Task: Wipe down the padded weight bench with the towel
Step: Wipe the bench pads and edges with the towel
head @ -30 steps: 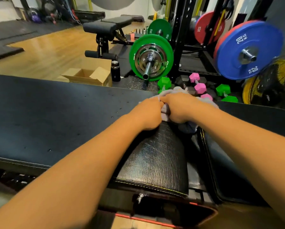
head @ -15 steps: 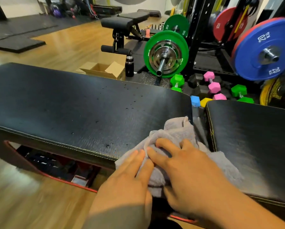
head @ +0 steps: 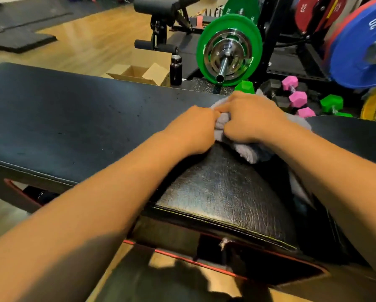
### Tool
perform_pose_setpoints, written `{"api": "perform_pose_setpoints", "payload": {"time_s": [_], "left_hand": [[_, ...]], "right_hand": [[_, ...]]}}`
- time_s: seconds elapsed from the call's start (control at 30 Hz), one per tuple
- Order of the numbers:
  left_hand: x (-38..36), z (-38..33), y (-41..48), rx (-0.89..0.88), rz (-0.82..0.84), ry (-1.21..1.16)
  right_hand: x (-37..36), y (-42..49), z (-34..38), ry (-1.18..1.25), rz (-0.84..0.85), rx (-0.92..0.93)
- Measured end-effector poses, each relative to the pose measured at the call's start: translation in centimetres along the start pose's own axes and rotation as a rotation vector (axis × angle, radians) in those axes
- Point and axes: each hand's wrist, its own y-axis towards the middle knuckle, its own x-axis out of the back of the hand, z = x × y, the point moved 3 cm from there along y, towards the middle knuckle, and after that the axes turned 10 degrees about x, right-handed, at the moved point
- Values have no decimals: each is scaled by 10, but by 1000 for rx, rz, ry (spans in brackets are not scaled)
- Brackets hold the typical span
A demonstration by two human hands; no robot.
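I have both hands bunched on the towel [head: 243,149] at the far edge of the padded weight bench [head: 78,127], right where the long pad ends and a gap opens before the second pad [head: 352,138]. My left hand [head: 193,129] is curled shut on the towel's left end, and my right hand [head: 252,118] is closed over the top of the bundle, pressing it down into the surface. I judge the two-handed grip is there to keep the cloth wadded thick, so I can put weight on the pad and work the end and the seam beside it. The grey towel spills out to the right under my right wrist and hangs into the gap, so it is only partly gathered. The bench's long axis runs left to right across my view, the long pad stretching off to my left and its end pointing right toward the second pad. Small specks dot the long pad to the left, so I reckon most of that stretch wants wiping yet.
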Motion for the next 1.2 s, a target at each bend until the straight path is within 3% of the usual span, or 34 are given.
{"api": "perform_pose_setpoints", "payload": {"time_s": [0.2, 0.33, 0.57, 1.07, 1.2], "left_hand": [[6, 5, 29, -17, -30, 35], [-2, 11, -16, 6, -78, -83], [-4, 12, -113, -67, -138, -237], [-2, 24, -117, -206, -141, -245], [8, 34, -81, -213, -7, -114]], "right_hand": [[3, 39, -6, -65, 59, -8], [1, 4, 9, 19, 44, 79], [2, -67, 58, -55, -13, 238], [-9, -69, 63, -42, -79, 111], [-6, -46, 64, -26, -79, 1]]}}
